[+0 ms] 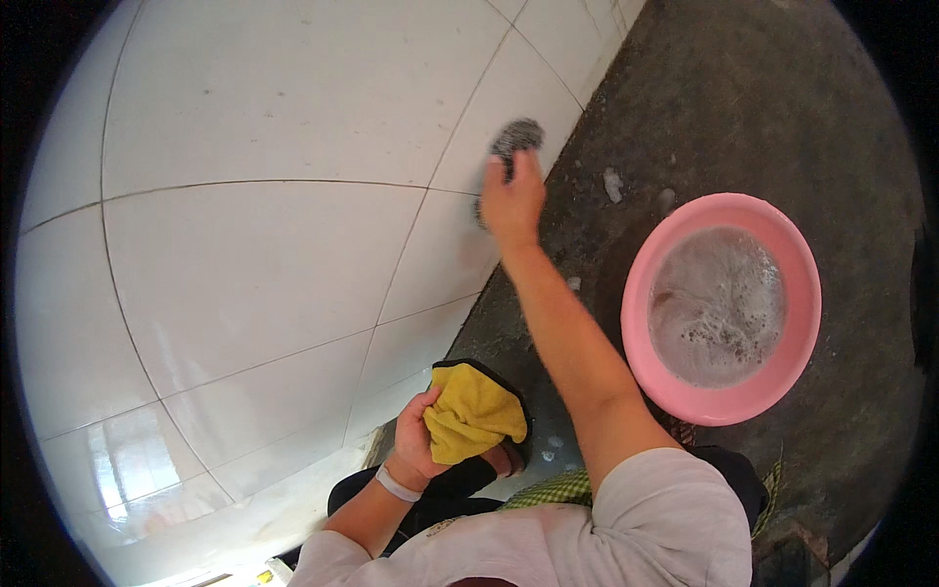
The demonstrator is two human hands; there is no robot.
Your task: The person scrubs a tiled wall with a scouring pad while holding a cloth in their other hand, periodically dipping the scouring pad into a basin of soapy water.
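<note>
My right hand [516, 198] grips a grey steel-wool scourer [519, 136] against the lower part of the white tiled wall [264, 249]. Motion blurs the fingers and the scourer, and the palm covers part of it. A yellow cloth with a dark border [477, 411] is bunched in my left hand [418, 436], held in front of my body and apart from the wall. To the right of my right forearm, a pink plastic basin [803, 308] stands on the floor. Cloudy water with foam and bubbles [719, 308] lies inside it.
The dark, rough floor [733, 110] meets the wall along a slanting edge. Small patches of suds [612, 185] lie on the floor between wall and basin. Dark specks mark the upper tiles. A shoe [502, 461] shows below the cloth.
</note>
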